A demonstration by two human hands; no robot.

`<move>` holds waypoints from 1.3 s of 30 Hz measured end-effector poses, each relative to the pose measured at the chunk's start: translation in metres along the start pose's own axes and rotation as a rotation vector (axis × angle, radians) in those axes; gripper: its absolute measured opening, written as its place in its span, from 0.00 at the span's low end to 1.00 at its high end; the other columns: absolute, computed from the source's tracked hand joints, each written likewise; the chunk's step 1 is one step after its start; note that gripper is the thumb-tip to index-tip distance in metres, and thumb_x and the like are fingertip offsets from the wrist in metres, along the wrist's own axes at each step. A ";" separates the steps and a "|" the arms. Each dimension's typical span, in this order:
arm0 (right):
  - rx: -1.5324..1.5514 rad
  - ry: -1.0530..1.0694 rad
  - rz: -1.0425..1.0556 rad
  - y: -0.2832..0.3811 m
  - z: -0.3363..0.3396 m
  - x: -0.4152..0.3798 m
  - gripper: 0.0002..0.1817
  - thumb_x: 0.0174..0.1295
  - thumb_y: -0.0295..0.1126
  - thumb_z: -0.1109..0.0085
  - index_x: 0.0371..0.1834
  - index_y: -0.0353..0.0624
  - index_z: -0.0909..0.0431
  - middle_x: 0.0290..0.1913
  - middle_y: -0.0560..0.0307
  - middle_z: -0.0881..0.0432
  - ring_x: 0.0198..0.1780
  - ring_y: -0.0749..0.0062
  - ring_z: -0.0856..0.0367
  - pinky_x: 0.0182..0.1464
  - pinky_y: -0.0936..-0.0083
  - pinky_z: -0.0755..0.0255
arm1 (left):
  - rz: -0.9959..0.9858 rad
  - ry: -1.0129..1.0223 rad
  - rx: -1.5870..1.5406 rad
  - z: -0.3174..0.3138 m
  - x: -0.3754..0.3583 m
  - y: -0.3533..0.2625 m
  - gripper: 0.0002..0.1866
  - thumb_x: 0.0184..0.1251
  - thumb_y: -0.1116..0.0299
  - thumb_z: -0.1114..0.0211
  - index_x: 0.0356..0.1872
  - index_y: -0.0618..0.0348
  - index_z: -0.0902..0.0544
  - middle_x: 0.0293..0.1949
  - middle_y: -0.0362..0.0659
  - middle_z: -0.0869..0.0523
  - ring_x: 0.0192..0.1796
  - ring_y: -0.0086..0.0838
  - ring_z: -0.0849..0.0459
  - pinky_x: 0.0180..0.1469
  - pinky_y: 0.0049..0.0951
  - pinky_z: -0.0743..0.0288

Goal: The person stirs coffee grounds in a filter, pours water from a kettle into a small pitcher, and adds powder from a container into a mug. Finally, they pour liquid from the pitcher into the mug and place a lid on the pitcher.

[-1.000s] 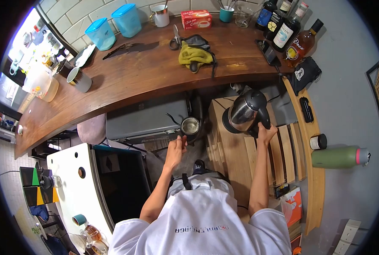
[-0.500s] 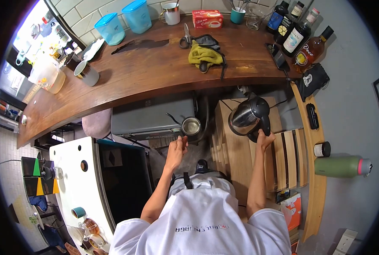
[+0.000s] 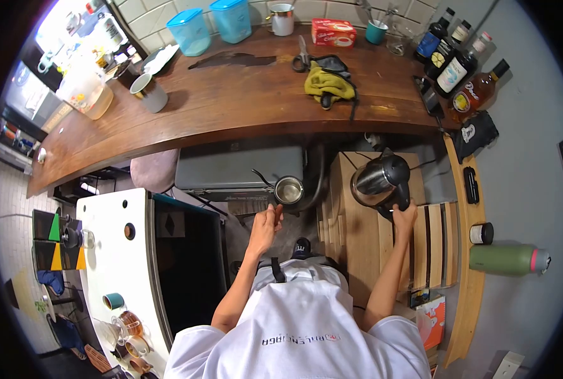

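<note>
My right hand (image 3: 404, 218) grips the black handle of a steel electric kettle (image 3: 377, 180), which rests on a low wooden crate (image 3: 357, 227). My left hand (image 3: 265, 226) hovers just below a small steel pot (image 3: 288, 189) with a thin dark handle, fingers loosely curled, holding nothing. The pot sits at the edge of a grey case (image 3: 237, 172) under the counter.
A curved wooden counter (image 3: 231, 104) carries a yellow cloth (image 3: 327, 83), scissors (image 3: 303, 54), a grey mug (image 3: 150, 93), blue containers (image 3: 190, 30), a red box (image 3: 332, 31) and bottles (image 3: 453, 69). A white cabinet (image 3: 114, 265) stands left; a green flask (image 3: 507, 259) lies right.
The view has shifted, so everything sits a little further right and lower in frame. My right hand stays on the kettle handle; my left hand stays near the pot.
</note>
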State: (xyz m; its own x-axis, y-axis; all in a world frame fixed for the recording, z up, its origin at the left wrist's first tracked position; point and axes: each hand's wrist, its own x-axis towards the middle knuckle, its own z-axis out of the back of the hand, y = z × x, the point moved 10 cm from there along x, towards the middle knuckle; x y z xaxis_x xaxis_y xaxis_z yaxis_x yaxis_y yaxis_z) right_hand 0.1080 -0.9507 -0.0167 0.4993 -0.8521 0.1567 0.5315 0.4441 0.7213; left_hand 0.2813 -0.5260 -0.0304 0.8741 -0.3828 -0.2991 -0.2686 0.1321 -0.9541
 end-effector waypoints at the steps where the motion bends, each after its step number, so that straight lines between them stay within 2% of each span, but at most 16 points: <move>1: -0.258 0.068 -0.016 0.009 0.003 0.000 0.18 0.48 0.25 0.32 0.43 0.31 0.22 0.42 0.36 0.18 0.46 0.44 0.17 0.51 0.57 0.25 | -0.001 -0.017 -0.003 0.006 -0.003 -0.001 0.29 0.83 0.51 0.59 0.29 0.65 0.21 0.18 0.36 0.28 0.20 0.18 0.34 0.24 0.25 0.43; 4: -0.375 0.082 -0.076 0.075 0.041 -0.012 0.22 0.49 0.28 0.30 0.48 0.37 0.25 0.52 0.35 0.24 0.59 0.37 0.26 0.64 0.52 0.33 | -0.005 -0.063 0.015 0.027 -0.015 -0.007 0.30 0.83 0.51 0.59 0.29 0.64 0.22 0.17 0.36 0.28 0.20 0.18 0.35 0.23 0.25 0.43; 8: -0.349 0.055 0.122 0.164 0.042 -0.008 0.16 0.55 0.26 0.33 0.46 0.37 0.23 0.47 0.44 0.21 0.51 0.49 0.22 0.55 0.57 0.29 | -0.007 -0.124 -0.029 0.057 -0.036 -0.017 0.30 0.83 0.50 0.60 0.28 0.63 0.23 0.17 0.35 0.29 0.19 0.17 0.36 0.23 0.24 0.45; 10: 0.035 0.276 0.234 0.215 0.007 -0.013 0.10 0.59 0.26 0.35 0.42 0.37 0.22 0.38 0.50 0.19 0.42 0.61 0.20 0.49 0.66 0.27 | 0.018 -0.193 -0.054 0.078 -0.051 -0.016 0.30 0.83 0.49 0.60 0.27 0.62 0.24 0.17 0.34 0.30 0.19 0.16 0.37 0.23 0.24 0.45; 11: 0.049 0.305 0.371 0.255 -0.006 -0.024 0.06 0.61 0.25 0.36 0.38 0.37 0.22 0.30 0.56 0.20 0.35 0.71 0.22 0.44 0.74 0.27 | 0.021 -0.210 -0.080 0.087 -0.059 -0.015 0.30 0.83 0.49 0.60 0.27 0.62 0.24 0.16 0.34 0.31 0.19 0.16 0.38 0.23 0.24 0.46; 15: 0.313 0.693 0.536 0.347 -0.103 -0.085 0.05 0.61 0.23 0.37 0.38 0.36 0.21 0.29 0.58 0.19 0.33 0.78 0.21 0.41 0.78 0.27 | -0.003 -0.341 -0.165 0.134 -0.093 -0.008 0.30 0.83 0.48 0.61 0.26 0.61 0.25 0.16 0.33 0.32 0.19 0.16 0.39 0.23 0.24 0.47; 19: 0.423 0.999 0.737 0.427 -0.173 -0.180 0.05 0.60 0.25 0.37 0.37 0.36 0.20 0.32 0.53 0.16 0.36 0.74 0.17 0.42 0.77 0.25 | -0.005 -0.514 -0.161 0.187 -0.138 -0.006 0.30 0.83 0.49 0.61 0.26 0.60 0.25 0.16 0.33 0.32 0.19 0.15 0.40 0.23 0.23 0.46; 21: 0.411 1.081 0.825 0.453 -0.204 -0.226 0.04 0.62 0.25 0.38 0.37 0.36 0.19 0.32 0.60 0.17 0.37 0.79 0.20 0.42 0.79 0.27 | -0.038 -0.588 -0.250 0.210 -0.158 0.000 0.29 0.82 0.45 0.60 0.28 0.58 0.24 0.16 0.30 0.33 0.18 0.13 0.41 0.22 0.21 0.49; 27: 0.452 1.396 0.847 0.510 -0.285 -0.359 0.05 0.62 0.26 0.39 0.38 0.35 0.19 0.30 0.60 0.18 0.33 0.79 0.22 0.38 0.80 0.28 | -0.046 -0.838 -0.206 0.282 -0.219 0.015 0.30 0.82 0.45 0.61 0.28 0.57 0.23 0.16 0.31 0.30 0.18 0.13 0.39 0.22 0.20 0.46; 28: 0.447 1.410 0.899 0.518 -0.299 -0.381 0.06 0.63 0.26 0.40 0.40 0.35 0.19 0.30 0.53 0.16 0.33 0.72 0.16 0.38 0.76 0.23 | -0.033 -0.861 -0.209 0.293 -0.228 0.019 0.30 0.82 0.45 0.61 0.28 0.57 0.23 0.16 0.30 0.31 0.18 0.13 0.39 0.22 0.20 0.46; 32: 0.401 1.455 1.019 0.535 -0.360 -0.458 0.12 0.60 0.29 0.38 0.46 0.37 0.19 0.29 0.51 0.19 0.30 0.63 0.19 0.36 0.67 0.26 | -0.016 -0.945 -0.227 0.331 -0.257 0.033 0.30 0.82 0.45 0.62 0.28 0.57 0.23 0.15 0.30 0.31 0.18 0.13 0.39 0.22 0.20 0.46; 33: 0.401 1.466 1.033 0.540 -0.368 -0.476 0.12 0.60 0.29 0.38 0.46 0.37 0.19 0.29 0.51 0.19 0.30 0.63 0.19 0.36 0.67 0.26 | -0.013 -0.956 -0.241 0.338 -0.263 0.037 0.30 0.82 0.46 0.62 0.29 0.57 0.23 0.16 0.30 0.31 0.18 0.13 0.39 0.22 0.20 0.46; 35: 0.409 1.359 1.142 0.553 -0.379 -0.504 0.11 0.62 0.28 0.37 0.46 0.37 0.19 0.28 0.57 0.24 0.27 0.77 0.26 0.32 0.77 0.30 | -0.007 -0.999 -0.245 0.356 -0.273 0.049 0.30 0.82 0.46 0.62 0.29 0.58 0.23 0.16 0.31 0.30 0.18 0.13 0.38 0.22 0.20 0.45; 36: 0.325 1.353 1.171 0.553 -0.392 -0.518 0.15 0.61 0.30 0.35 0.51 0.40 0.19 0.36 0.50 0.21 0.32 0.65 0.20 0.37 0.69 0.26 | -0.014 -1.002 -0.243 0.364 -0.275 0.054 0.29 0.82 0.47 0.62 0.29 0.58 0.23 0.16 0.31 0.30 0.19 0.14 0.38 0.23 0.21 0.44; 37: 0.318 1.362 1.184 0.551 -0.400 -0.529 0.15 0.61 0.30 0.35 0.51 0.40 0.19 0.36 0.50 0.21 0.32 0.65 0.20 0.37 0.69 0.26 | -0.021 -1.005 -0.241 0.371 -0.277 0.058 0.29 0.82 0.47 0.62 0.29 0.59 0.23 0.17 0.32 0.29 0.19 0.14 0.37 0.23 0.21 0.43; 39: 0.279 1.182 1.347 0.560 -0.402 -0.545 0.19 0.61 0.31 0.34 0.55 0.42 0.22 0.43 0.44 0.21 0.40 0.51 0.18 0.44 0.61 0.24 | -0.041 -1.020 -0.241 0.383 -0.281 0.063 0.29 0.82 0.48 0.62 0.29 0.59 0.23 0.17 0.32 0.29 0.19 0.15 0.36 0.23 0.22 0.42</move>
State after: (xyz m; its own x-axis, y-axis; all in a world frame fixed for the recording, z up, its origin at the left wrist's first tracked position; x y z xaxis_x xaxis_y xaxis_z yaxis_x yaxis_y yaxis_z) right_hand 0.4091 -0.1262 0.0305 0.6797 0.6913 0.2452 -0.6587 0.4282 0.6187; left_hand 0.1736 -0.0601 -0.0011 0.7809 0.5843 -0.2207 -0.2062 -0.0924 -0.9741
